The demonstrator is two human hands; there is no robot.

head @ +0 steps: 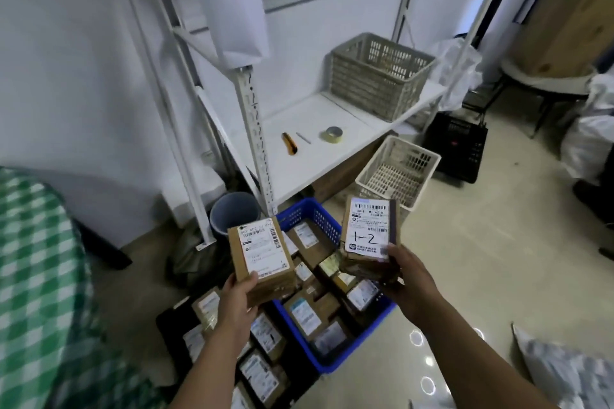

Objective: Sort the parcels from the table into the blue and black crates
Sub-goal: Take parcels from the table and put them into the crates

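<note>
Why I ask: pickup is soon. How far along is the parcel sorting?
Done: the blue crate and the black crate each already hold many sorted parcels. In hand: the left hand grips a brown parcel, the right hand grips a parcel marked 1-2, both above the crates. Left: dropping these two; how many more wait cannot be seen.

Gripping a brown parcel (pixel 260 259) in the left hand (pixel 237 292), above the left rim of the blue crate (pixel 307 214). Gripping a second parcel (pixel 367 229), marked "1-2", in the right hand (pixel 403 279), above the crate's right side. Packed inside with labelled parcels; likewise the black crate (pixel 167 320) just beside its left. Beyond the blue crate, a white basket (pixel 397 171) and a grey bucket (pixel 232 212).
</note>
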